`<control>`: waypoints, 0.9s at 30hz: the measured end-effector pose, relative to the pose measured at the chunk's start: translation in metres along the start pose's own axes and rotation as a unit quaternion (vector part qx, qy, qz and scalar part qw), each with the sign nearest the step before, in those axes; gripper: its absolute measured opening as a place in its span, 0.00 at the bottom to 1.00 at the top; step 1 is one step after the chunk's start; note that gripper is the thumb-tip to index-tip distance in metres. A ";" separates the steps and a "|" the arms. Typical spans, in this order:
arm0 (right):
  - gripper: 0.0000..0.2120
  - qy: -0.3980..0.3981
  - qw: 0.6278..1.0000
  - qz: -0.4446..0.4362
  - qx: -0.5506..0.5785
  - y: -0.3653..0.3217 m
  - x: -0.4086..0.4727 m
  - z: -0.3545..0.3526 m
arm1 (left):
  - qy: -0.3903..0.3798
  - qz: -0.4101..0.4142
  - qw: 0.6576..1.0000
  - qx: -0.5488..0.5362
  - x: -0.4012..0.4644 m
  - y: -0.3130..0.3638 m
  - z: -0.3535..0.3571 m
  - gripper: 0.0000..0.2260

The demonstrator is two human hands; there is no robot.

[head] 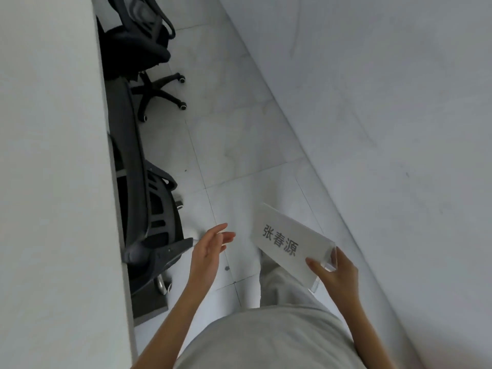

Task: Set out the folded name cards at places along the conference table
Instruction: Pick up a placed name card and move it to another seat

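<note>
A white name card [285,238] with dark printed characters, in a clear stand, is held over the floor at the lower right. My right hand [335,275] grips its near right end, thumb on the front face. My left hand [210,249] hangs empty to the left of the card, fingers spread and apart from it. The white conference table [53,182] runs along the left side of the view; no cards show on the part I see.
Black office chairs [151,217] [143,46] are tucked against the table's edge on the left. A tiled floor aisle [226,129] runs ahead between the chairs and a white wall [386,102] on the right. My light trousers and shirt fill the bottom.
</note>
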State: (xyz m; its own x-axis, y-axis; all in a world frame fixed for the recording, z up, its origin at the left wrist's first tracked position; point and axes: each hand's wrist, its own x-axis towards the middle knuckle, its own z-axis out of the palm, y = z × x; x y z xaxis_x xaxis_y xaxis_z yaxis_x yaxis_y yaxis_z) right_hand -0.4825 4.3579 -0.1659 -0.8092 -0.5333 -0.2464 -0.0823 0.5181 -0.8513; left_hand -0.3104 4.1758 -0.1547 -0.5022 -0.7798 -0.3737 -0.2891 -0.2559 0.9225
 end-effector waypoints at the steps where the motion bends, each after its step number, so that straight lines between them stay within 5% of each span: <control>1: 0.14 -0.015 1.000 -0.013 -0.006 -0.008 0.027 0.002 | 0.009 -0.001 1.000 -0.001 0.016 0.003 0.004 0.11; 7: 0.17 -0.130 0.984 -0.104 -0.069 -0.084 0.199 0.020 | 0.132 -0.036 0.989 -0.054 0.105 0.037 0.024 0.12; 14: 0.20 -0.168 0.969 -0.157 -0.085 -0.165 0.356 0.074 | 0.210 -0.068 0.970 -0.103 0.222 0.081 0.024 0.13; 27: 0.21 -0.170 0.952 -0.182 -0.176 -0.286 0.610 0.173 | 0.190 0.012 0.980 -0.051 0.562 0.226 -0.051 0.15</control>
State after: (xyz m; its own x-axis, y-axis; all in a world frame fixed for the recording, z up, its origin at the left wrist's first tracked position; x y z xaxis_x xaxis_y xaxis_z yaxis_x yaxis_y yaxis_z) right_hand -0.8516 3.7689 -0.1528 -0.4594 -0.8753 -0.1512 -0.5605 0.4177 -0.7151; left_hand -0.6161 3.6507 -0.1507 -0.1622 -0.9382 -0.3056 -0.1887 -0.2745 0.9429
